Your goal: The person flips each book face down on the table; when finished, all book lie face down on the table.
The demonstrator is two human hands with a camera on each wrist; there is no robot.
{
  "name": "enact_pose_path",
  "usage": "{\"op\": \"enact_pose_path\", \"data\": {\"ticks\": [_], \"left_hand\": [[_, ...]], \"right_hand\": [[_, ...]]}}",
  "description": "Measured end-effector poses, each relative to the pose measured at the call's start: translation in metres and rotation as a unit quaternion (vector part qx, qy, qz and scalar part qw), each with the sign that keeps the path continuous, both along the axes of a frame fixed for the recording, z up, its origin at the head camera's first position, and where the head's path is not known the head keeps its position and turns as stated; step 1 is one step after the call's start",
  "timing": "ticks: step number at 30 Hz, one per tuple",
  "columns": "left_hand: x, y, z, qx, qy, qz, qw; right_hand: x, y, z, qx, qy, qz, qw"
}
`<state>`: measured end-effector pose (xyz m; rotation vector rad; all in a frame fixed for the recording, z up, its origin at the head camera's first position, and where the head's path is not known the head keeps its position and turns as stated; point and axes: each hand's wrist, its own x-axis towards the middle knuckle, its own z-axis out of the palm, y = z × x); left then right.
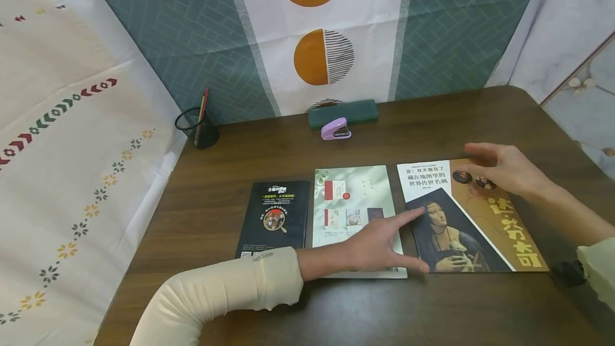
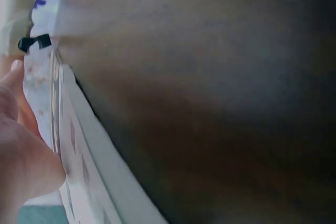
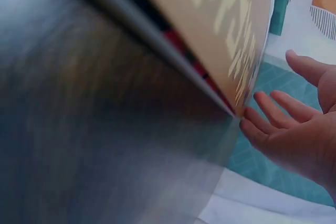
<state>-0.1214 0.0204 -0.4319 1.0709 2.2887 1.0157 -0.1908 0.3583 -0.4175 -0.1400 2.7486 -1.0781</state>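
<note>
Three booklets lie in a row; flat left hand (image 1: 379, 247) presses the pale green middle booklet (image 1: 353, 196), open-fingered right hand (image 1: 504, 167) hovers over the brown portrait-cover art book (image 1: 480, 228), not yet gripped.

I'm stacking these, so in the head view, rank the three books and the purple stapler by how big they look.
1. Da Vinci art book, largest.
2. Pale green book.
3. Black book.
4. Purple stapler, smallest, though it sits farther from the camera.
</note>
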Motion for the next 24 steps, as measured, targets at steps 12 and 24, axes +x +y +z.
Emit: {"op": "enact_pose_path", "data": {"ticks": [12, 24], "left_hand": [[0.016, 0.028, -0.002, -0.153, 0.162, -0.050, 0.9737], [0.020, 0.033, 0.002, -0.192, 0.214, -0.048, 0.9564]], "right_hand": [[0.001, 0.011, -0.007, 0.029, 0.005, 0.012, 0.999], [0.000, 0.016, -0.015, 0.050, 0.036, 0.006, 0.998]]}}
